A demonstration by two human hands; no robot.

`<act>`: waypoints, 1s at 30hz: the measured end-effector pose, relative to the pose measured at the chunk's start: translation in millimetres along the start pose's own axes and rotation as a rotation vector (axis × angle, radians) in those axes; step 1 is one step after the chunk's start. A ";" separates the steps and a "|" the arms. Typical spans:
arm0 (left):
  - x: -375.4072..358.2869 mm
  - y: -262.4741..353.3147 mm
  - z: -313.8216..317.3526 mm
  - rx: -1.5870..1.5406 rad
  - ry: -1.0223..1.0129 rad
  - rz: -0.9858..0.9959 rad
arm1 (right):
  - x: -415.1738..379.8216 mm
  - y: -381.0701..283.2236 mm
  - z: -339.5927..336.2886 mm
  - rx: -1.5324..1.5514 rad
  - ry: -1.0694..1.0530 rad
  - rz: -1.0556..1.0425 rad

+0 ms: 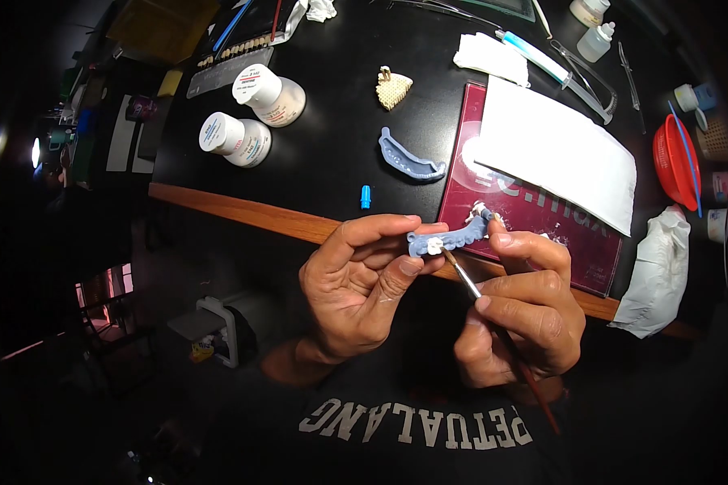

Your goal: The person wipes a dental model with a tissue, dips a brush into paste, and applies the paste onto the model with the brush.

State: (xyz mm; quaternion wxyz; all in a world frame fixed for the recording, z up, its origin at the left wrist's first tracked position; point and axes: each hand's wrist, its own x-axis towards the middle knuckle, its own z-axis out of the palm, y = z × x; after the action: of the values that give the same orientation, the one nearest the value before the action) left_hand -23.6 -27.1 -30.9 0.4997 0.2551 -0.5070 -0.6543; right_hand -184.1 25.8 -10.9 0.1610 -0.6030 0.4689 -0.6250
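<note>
The left hand [352, 287] is holding a blue-grey arch-shaped piece [467, 237] by one end, its grip closing narrowly between thumb and fingers. The piece is being held up in front of the wooden edge of the black surface [323, 170]. It is showing a curved, matte body with rounded bumps along one side and a small rounded tab at the held end. A lump of white material [434, 246] is sitting on it, just beside the left thumb.

The right hand [534, 315] is gripping a slim brush [471, 287], its grip narrow around the silver ferrule and dark handle. The bristles are pointing at the lump; contact is not being confirmed.

A maroon plate [598, 273] is displaying large pale lettering, with "max" being legible; a white sheet [554, 153] is partly covering it. Two white-capped bottles [275, 101] [247, 145] are bearing printed labels, mostly too small for reading. The dark shirt [416, 424] is carrying "PETUALANG" in pale capitals, appearing inverted.
</note>
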 end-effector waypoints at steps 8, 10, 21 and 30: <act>-0.5 0.7 0.6 0.005 0.004 -0.006 | -2.0 1.7 0.3 -0.003 0.008 -0.002; -0.1 0.8 0.6 0.003 0.003 -0.005 | -1.5 2.0 0.1 -0.011 0.003 -0.009; -0.7 0.4 -0.9 0.086 -0.010 -0.003 | -3.1 4.8 0.6 0.084 0.050 0.010; -0.3 0.8 -0.4 0.111 -0.010 -0.011 | -1.7 2.9 1.9 0.095 0.068 0.037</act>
State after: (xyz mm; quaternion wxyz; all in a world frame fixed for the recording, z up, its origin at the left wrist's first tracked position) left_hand -22.8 -27.0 -30.4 0.4787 0.2817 -0.5437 -0.6292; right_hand -183.1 24.8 -14.5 0.1849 -0.5644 0.4552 -0.6634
